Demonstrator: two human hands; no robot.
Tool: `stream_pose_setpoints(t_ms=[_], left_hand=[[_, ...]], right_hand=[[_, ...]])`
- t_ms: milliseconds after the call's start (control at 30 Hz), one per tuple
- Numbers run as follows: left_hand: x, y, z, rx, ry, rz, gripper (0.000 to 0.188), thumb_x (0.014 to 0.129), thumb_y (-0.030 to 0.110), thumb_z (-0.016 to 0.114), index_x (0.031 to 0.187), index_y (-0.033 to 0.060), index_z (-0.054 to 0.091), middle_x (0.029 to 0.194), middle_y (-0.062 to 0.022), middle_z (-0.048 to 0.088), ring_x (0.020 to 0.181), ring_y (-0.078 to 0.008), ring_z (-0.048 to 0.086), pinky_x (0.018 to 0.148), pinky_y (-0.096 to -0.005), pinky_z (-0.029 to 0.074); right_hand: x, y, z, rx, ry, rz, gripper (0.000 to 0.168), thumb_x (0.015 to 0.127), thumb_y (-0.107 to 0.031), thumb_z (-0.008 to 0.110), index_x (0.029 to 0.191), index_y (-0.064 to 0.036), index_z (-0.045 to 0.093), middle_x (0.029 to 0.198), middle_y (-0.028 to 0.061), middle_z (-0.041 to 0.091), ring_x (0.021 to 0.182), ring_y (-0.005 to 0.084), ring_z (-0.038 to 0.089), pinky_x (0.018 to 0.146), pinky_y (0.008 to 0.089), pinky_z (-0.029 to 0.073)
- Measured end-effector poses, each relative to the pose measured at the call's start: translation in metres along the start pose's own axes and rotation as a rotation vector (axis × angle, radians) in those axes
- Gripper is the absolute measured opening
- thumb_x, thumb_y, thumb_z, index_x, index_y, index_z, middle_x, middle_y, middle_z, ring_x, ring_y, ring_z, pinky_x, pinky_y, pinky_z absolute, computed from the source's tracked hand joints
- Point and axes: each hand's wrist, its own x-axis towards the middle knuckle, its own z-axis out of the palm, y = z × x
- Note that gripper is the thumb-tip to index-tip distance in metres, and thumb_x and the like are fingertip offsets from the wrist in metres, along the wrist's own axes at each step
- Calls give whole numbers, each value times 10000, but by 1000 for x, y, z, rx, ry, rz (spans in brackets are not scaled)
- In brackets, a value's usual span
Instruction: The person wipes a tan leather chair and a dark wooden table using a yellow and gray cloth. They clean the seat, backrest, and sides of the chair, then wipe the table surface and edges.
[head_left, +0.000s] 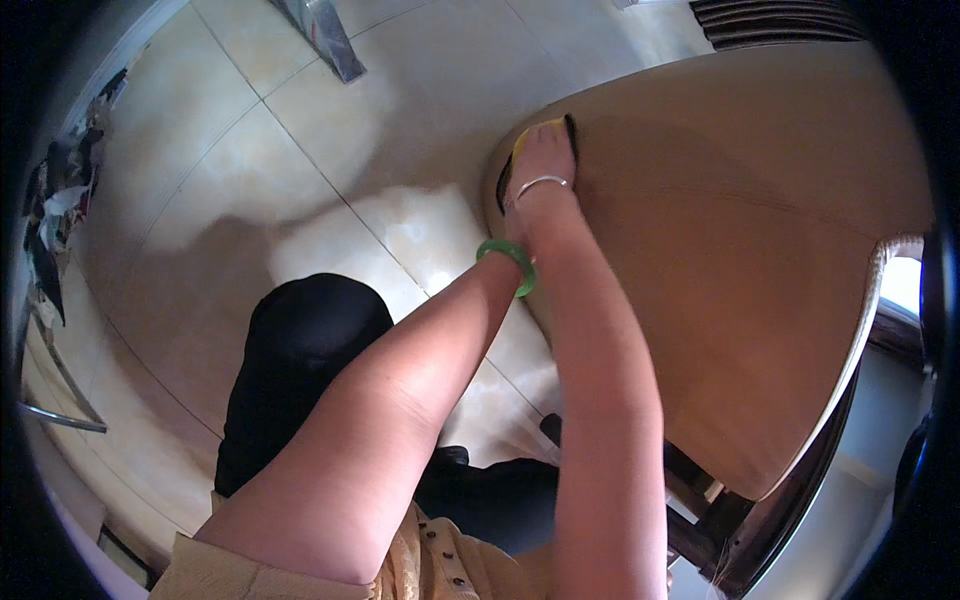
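My right hand, wearing a thin silver bracelet, lies over a yellow-and-black object against the far left side of a brown upholstered chair seat. Only the object's edges show around my fingers, so its kind is unclear. My left arm, with a green bangle at the wrist, reaches up from the lower left. It meets my right wrist from below. Most of my left hand is hidden there, so I cannot tell what it touches.
Dark wooden frame parts show below the seat's piped edge. A shiny metal leg stands on the tiled floor. Mixed clutter lines the left side. My black-clad knee is left of my arms.
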Motion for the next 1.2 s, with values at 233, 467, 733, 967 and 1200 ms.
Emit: stream_pose_setpoints(t_ms=[233,467,733,967,1200], left_hand=[[1,-66,-19,-143,-43,-369,579,890,245,580,1402,57,386,1438,-180,352,1360,-363,268,1120,-449,224],[-63,-93,24,-195,-131,-522,584,881,240,589,1397,57,386,1425,-179,353,1344,-366,278,1108,-453,234],[-77,-80,59,-120,-420,-598,590,872,235,600,1392,56,385,1411,-178,354,1325,-369,289,1094,-457,245],[-86,-52,56,-74,-368,-423,596,864,230,609,1387,55,385,1399,-177,354,1308,-372,299,1081,-460,256],[-85,-76,44,14,-217,-359,602,855,226,618,1383,55,385,1387,-176,355,1292,-374,309,1069,-464,266]], right_hand=[[10,-63,47,111,-83,-160,565,964,-280,414,1450,7,381,1510,110,387,1430,247,286,1197,375,115],[-39,-56,66,474,65,-121,461,903,-136,446,1332,23,505,1422,107,478,1381,240,353,1183,307,186],[-98,-2,33,459,128,-199,302,892,-135,497,1073,-25,712,1214,101,619,1288,241,459,1160,355,246],[-153,36,13,615,760,70,281,818,-129,548,1030,-12,691,1195,90,624,1178,228,548,1016,330,408],[-147,-19,71,741,700,166,451,860,-107,501,1292,12,548,1377,80,533,1173,180,554,968,309,439]])
